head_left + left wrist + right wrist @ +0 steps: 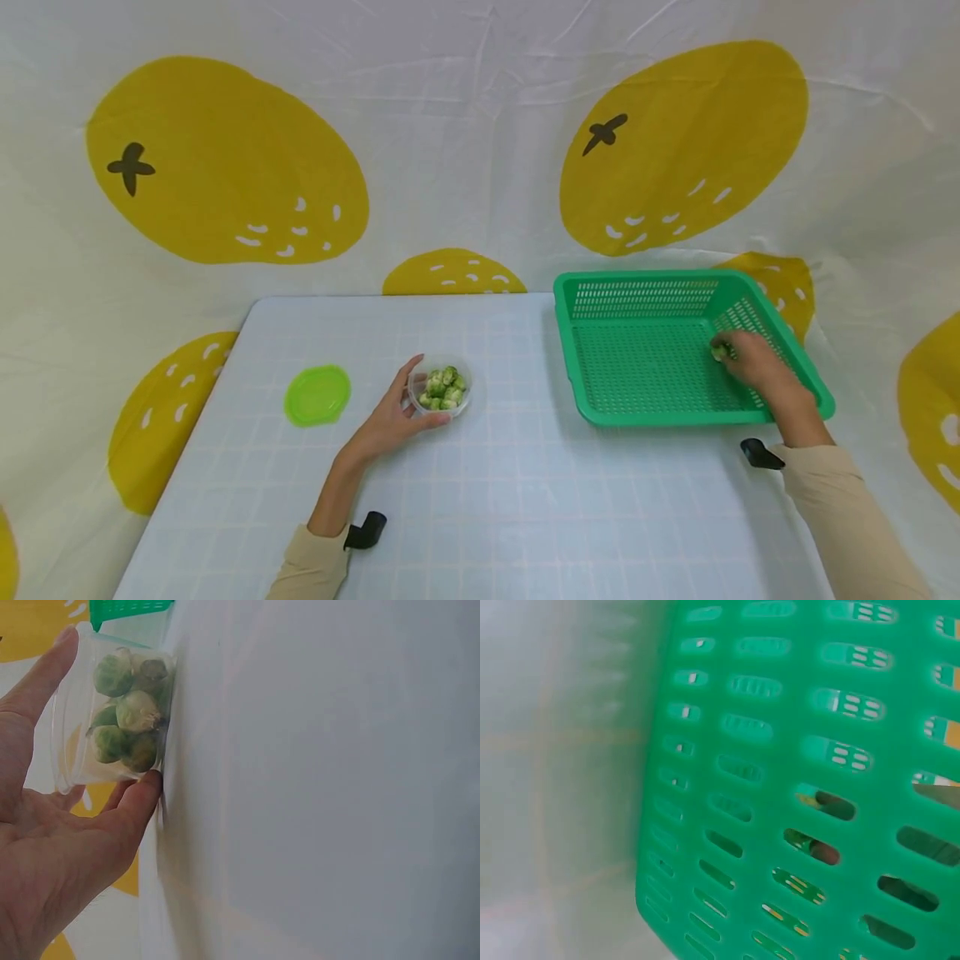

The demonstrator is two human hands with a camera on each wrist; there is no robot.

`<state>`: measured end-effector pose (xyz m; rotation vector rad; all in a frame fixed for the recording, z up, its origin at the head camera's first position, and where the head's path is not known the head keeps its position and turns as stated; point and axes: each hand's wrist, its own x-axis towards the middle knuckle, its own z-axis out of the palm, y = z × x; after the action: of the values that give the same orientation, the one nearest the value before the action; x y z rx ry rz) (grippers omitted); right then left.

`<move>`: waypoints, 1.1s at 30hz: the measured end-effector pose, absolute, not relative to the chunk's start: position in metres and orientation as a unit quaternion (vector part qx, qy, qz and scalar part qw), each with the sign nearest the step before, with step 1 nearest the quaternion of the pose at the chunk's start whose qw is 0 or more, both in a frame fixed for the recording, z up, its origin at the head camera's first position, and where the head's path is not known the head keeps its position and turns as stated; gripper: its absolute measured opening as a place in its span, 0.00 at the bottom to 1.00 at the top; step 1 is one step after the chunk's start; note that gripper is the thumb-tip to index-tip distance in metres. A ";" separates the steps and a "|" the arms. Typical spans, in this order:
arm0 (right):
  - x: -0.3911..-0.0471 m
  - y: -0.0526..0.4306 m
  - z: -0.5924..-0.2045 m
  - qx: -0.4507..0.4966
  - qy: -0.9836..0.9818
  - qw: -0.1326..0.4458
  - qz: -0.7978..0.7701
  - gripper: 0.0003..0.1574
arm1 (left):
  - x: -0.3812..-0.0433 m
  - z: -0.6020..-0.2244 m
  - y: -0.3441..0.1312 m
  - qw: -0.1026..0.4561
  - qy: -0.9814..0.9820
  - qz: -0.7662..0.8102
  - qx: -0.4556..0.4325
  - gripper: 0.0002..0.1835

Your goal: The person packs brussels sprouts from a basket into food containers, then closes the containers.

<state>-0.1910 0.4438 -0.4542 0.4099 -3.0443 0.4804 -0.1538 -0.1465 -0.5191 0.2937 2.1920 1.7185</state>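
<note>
My left hand point(386, 427) grips a small clear plastic tub point(468, 388) from its left side, thumb on the near side and fingers on the far side. Inside the tub lie several Brussels sprouts point(138, 712), seen through its wall in the left wrist view. Over on the right, my right hand point(756, 365) reaches into a green slotted basket point(675, 417) and pinches a Brussels sprout point(720, 352) with its fingertips. The right wrist view is mostly filled by the basket's outer wall point(780, 780), which hides nearly all of that hand.
A bright green round lid point(317, 396) lies flat on the table left of the tub. The table point(525, 500) has a pale checked cover. Behind it hangs a white curtain point(465, 167) printed with large yellow fruit.
</note>
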 end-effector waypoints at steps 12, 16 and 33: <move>-0.190 0.447 -0.461 0.168 -0.972 0.057 0.154 0.09 | -0.154 -0.518 -0.144 0.170 0.772 0.604 0.102 0.59; -0.190 0.446 -0.462 0.186 -0.966 0.074 0.162 0.09 | -0.154 -0.518 -0.145 0.171 0.771 0.605 0.100 0.58; -0.178 0.427 -0.444 0.178 -0.953 0.144 0.200 0.13 | -0.153 -0.515 -0.147 0.169 0.778 0.597 0.099 0.58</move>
<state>-0.1783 0.4273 -0.4440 0.5123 -2.7470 0.5764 -0.1529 -0.1468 -0.5153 0.2805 2.2126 1.6959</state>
